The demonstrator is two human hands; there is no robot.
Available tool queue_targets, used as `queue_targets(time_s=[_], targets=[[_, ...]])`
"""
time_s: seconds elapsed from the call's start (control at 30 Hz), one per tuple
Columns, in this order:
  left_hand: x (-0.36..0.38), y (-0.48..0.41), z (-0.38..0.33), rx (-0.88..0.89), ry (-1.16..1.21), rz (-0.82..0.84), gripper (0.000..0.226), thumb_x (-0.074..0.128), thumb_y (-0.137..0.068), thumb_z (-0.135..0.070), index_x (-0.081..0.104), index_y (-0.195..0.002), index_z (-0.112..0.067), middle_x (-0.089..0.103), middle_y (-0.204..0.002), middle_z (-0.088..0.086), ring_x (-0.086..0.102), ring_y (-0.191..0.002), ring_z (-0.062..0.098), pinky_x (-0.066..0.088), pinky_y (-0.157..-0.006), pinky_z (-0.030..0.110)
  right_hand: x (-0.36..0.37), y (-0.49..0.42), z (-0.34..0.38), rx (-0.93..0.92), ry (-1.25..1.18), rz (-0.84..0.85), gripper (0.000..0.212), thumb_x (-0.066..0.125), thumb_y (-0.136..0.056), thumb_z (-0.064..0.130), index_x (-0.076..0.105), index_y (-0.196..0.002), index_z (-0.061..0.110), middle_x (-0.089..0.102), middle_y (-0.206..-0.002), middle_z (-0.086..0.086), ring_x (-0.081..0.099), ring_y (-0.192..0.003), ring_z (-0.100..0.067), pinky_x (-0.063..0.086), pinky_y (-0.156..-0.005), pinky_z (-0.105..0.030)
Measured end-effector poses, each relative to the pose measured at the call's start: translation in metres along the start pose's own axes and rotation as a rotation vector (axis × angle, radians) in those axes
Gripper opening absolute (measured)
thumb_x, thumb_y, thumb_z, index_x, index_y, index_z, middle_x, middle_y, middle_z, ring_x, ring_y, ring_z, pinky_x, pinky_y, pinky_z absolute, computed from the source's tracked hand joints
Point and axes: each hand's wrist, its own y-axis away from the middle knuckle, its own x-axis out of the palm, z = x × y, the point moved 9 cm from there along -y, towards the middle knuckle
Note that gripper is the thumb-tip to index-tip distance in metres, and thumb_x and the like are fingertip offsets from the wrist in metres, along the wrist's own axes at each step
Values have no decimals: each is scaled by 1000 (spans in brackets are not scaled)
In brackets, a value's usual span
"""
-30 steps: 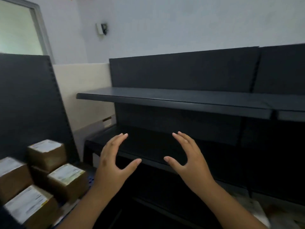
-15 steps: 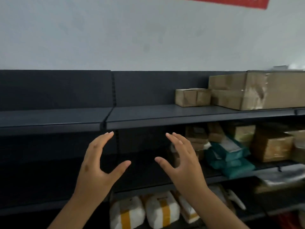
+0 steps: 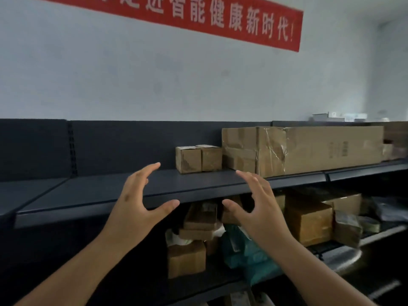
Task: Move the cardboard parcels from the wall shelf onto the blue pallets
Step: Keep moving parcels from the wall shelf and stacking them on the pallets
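Note:
Two small cardboard parcels [image 3: 198, 159] stand side by side on the top board of the dark wall shelf [image 3: 123, 188]. A long taped cardboard box [image 3: 302, 149] lies just right of them. My left hand [image 3: 139, 202] and my right hand [image 3: 254, 206] are raised in front of the shelf edge, below and in front of the small parcels, palms facing each other, fingers spread, holding nothing. More cardboard parcels [image 3: 309, 221] and green bags [image 3: 245, 252] fill the lower shelf. The blue pallets are out of sight.
A red banner with white characters [image 3: 198, 16] hangs on the white wall above. The left stretch of the top board carries nothing. Small white items [image 3: 331, 117] sit on top of the shelving at far right.
My view has swung right and up, from the pallet parcels and bare shelving to the stocked section. The small parcels now sit closer and central. Both hands keep the same spread pose.

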Motion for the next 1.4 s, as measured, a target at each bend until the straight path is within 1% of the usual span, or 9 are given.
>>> queue_targets(time_s=[0.1, 0.23, 0.4, 0.57, 0.7, 0.93, 1.07, 1.23, 1.4], targets=[[22, -49, 16, -49, -16, 55, 82, 72, -66, -63, 23, -133, -64, 29, -150, -10, 40, -132, 12, 40, -104, 38, 7, -37, -20, 27, -16, 4, 68, 65, -82, 52, 29, -140, 47, 30, -145, 15, 33, -130, -4, 36, -101, -25], [52, -121, 49, -139, -35, 124, 93, 78, -70, -56, 21, -142, -52, 24, -154, 4, 40, -133, 25, 40, -106, 47, 23, -95, -43, 59, -24, 30, 70, 66, -83, 51, 29, -142, 44, 31, -147, 9, 37, -131, -11, 38, -106, -35], [88, -191, 86, -176, -105, 210, 95, 80, -73, -49, 20, -147, -42, 24, -152, 11, 43, -127, 28, 38, -97, 37, 55, -167, -82, 119, 16, 77, 76, 69, -82, 49, 27, -144, 41, 32, -151, 5, 39, -133, -18, 39, -108, -43], [132, -227, 140, -310, -31, 271, 102, 84, -67, -50, 21, -146, -40, 43, -141, 11, 51, -118, 27, 46, -93, 36, 101, -225, -119, 140, 69, 198, 82, 74, -81, 38, 26, -147, 36, 34, -152, -2, 35, -138, -20, 30, -108, -32], [159, -224, 159, -421, 212, 279, 96, 87, -69, -29, 26, -142, -37, 56, -118, 1, 57, -103, 17, 54, -83, 31, 138, -255, -143, 188, -8, 311, 89, 77, -80, 26, 23, -151, 30, 31, -155, -1, 33, -139, -21, 30, -110, -29], [159, -223, 157, -452, 194, 149, 81, 81, -76, -20, 32, -138, -40, 55, -119, 3, 58, -98, 17, 55, -81, 34, 157, -267, -155, 205, -99, 336, 66, 79, -77, 17, 45, -133, 27, 52, -131, -6, 53, -111, -20, 48, -94, -34], [145, -211, 144, -447, 246, 43, 73, 81, -76, -16, 39, -131, -40, 57, -117, 1, 59, -97, 16, 57, -83, 39, 144, -257, -141, 108, -164, 288, 62, 77, -79, 16, 46, -131, 29, 54, -126, -1, 55, -104, -15, 48, -80, -22], [115, -193, 94, -330, 300, -71, 71, 79, -78, -7, 45, -130, -40, 55, -122, -8, 57, -105, 11, 56, -65, 22, 103, -234, -111, -16, -227, 189, 65, 73, -84, 22, 38, -136, 39, 43, -117, 6, 45, -102, -9, 39, -83, -18], [75, -159, 50, -262, 169, -219, 73, 85, -72, -18, 48, -125, -52, 54, -124, -20, 54, -114, 10, 56, -91, 41, 76, -214, -79, -153, -312, 114, 64, 74, -82, 29, 35, -130, 46, 47, -127, 2, 45, -103, -7, 39, -87, -22]])
